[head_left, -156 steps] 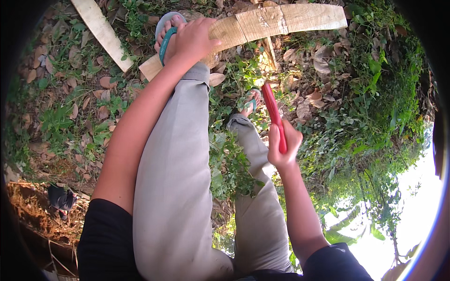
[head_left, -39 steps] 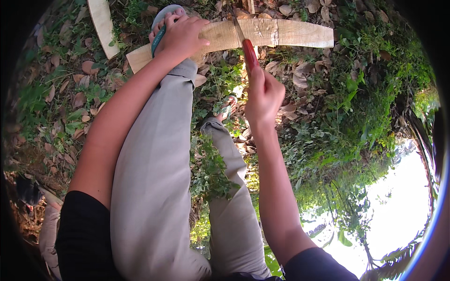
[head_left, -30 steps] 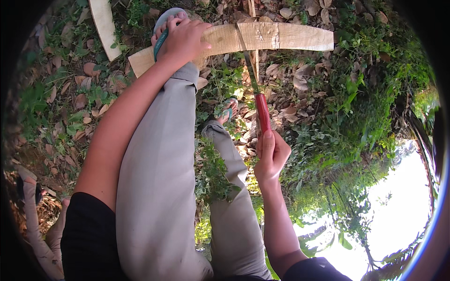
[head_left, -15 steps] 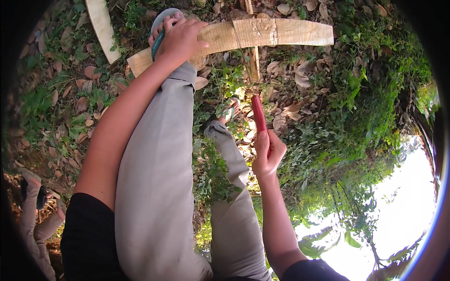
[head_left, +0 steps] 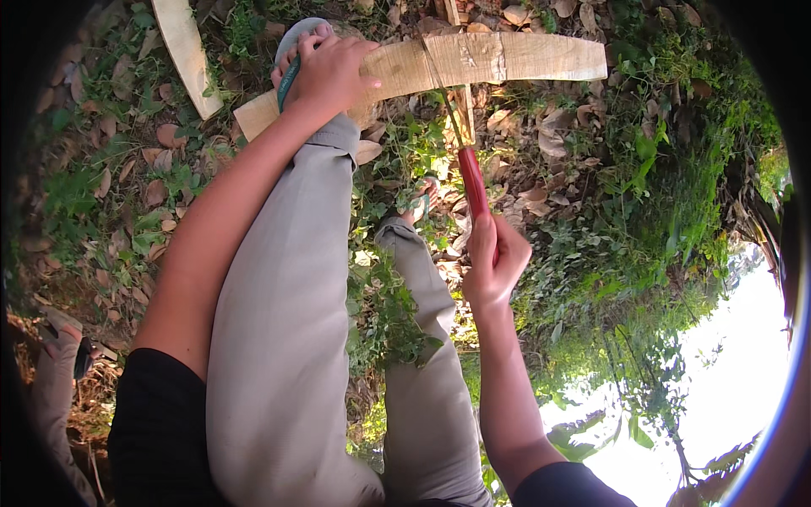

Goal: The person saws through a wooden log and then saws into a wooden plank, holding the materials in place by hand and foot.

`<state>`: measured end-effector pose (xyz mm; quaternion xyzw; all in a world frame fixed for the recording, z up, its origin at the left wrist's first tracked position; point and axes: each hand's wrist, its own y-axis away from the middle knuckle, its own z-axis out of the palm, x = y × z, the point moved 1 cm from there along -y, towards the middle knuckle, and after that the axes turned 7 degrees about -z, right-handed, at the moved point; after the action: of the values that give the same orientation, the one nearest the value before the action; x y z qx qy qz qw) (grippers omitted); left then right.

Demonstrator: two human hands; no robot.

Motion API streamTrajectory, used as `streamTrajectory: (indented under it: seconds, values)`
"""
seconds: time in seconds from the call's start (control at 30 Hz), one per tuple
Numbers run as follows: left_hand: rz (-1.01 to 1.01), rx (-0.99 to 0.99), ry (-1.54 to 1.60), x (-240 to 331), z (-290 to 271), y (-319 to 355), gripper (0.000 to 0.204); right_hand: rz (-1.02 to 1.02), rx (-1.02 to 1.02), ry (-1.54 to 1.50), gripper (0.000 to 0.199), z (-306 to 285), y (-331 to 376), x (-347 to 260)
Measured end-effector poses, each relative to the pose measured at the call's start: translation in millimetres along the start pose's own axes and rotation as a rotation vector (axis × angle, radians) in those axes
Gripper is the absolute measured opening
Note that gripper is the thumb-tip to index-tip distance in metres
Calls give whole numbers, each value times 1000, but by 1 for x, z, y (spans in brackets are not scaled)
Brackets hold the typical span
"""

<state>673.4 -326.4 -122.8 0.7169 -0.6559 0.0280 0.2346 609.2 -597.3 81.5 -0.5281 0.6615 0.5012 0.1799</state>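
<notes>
A curved, pale wooden board [head_left: 545, 56] lies across the far part of the view. My left hand [head_left: 328, 78] rests with spread fingers over my sandalled foot and the board's left part, thumb pointing right. Under that hand, the foot [head_left: 302, 32] stands on the board; the contact itself is mostly covered. My right hand [head_left: 497, 264] is closed round the red handle of a saw [head_left: 475, 183]. Its thin dark blade, seen nearly edge-on, runs up from the handle and across the board, right of my left hand.
A narrow wooden strip [head_left: 465, 118] passes beneath the board. Another pale plank [head_left: 186, 57] lies at the far left. Dry leaves and low green plants cover the ground. My other foot [head_left: 420, 199] stands between the hands. Another person's leg [head_left: 52, 389] shows at the lower left edge.
My right hand has drawn the saw back toward me and slightly right, so more blade shows between handle and board. My left hand keeps its place on the foot and board.
</notes>
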Motion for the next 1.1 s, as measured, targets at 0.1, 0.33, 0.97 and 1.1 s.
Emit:
streamTrajectory:
  seconds: [0.1, 0.33, 0.97, 1.1]
  values:
    - [-10, -35, 6, 16, 1, -11, 60, -27, 24, 135, 43, 40, -107, 4]
    - [-40, -89, 55, 7, -4, -2, 61, -1, 5, -2, 30, 17, -2, 17]
    - [6, -43, 29, 10, -2, -10, 61, 13, 15, -86, 40, 27, -89, 16]
    - [-9, -45, 50, 14, 3, -16, 61, -9, 93, -7, 44, 63, -119, 25]
